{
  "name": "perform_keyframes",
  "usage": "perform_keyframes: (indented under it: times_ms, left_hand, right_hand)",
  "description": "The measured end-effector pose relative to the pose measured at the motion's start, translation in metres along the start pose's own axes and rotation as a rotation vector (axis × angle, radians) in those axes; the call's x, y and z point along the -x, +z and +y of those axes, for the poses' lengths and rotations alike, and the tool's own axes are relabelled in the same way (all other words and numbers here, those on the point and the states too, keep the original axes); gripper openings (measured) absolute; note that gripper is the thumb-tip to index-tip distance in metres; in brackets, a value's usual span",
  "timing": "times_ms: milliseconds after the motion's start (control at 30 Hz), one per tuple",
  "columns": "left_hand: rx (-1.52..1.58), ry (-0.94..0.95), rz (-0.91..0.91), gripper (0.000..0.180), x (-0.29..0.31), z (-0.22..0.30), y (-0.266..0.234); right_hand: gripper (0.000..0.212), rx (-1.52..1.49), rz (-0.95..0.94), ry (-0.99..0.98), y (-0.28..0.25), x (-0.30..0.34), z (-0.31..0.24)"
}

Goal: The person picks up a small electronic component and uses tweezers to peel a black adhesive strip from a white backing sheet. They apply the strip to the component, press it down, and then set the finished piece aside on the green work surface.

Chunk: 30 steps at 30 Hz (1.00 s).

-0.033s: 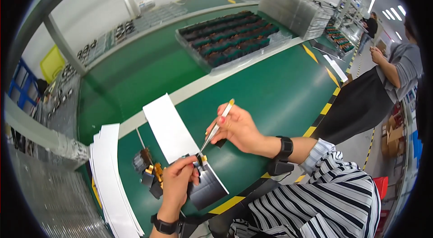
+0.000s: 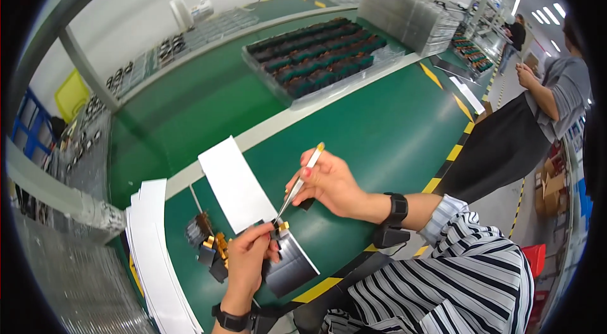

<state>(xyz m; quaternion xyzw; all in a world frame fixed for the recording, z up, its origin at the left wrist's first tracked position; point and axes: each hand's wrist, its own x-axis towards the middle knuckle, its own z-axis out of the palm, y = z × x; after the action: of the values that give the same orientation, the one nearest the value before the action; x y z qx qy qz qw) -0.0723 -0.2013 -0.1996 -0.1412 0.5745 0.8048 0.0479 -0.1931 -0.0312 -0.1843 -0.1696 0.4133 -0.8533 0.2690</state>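
at the upper edge of the dark sheet (image 2: 291, 267), the left hand (image 2: 248, 253) seems to pinch a small dark-and-gold piece (image 2: 284, 227), partly hidden; the right hand (image 2: 334, 187) grips tweezers (image 2: 294, 190). a slipping tip could scratch the piece; a loose pinch could drop it onto the sheet.

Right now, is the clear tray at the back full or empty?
Mostly full: dark parts fill most of the tray in rows, with bare plastic showing at its right end.
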Motion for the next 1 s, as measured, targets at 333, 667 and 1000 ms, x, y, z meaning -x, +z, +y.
perform_keyframes:
  times_ms: [333,667,1000]
  left_hand:
    - [0.135,0.022,-0.033,0.021,0.000,0.007,0.011]
    - [-0.066,0.028,0.043,0.014,0.000,0.002,0.006]
    - [-0.089,0.041,0.102,0.023,-0.003,0.006,0.011]
  right_hand:
    - [0.009,0.001,-0.040,0.004,-0.006,-0.005,-0.003]
    - [0.009,-0.018,-0.020,0.020,0.001,-0.006,-0.002]
    - [0.010,-0.049,-0.030,0.001,0.000,-0.007,-0.007]
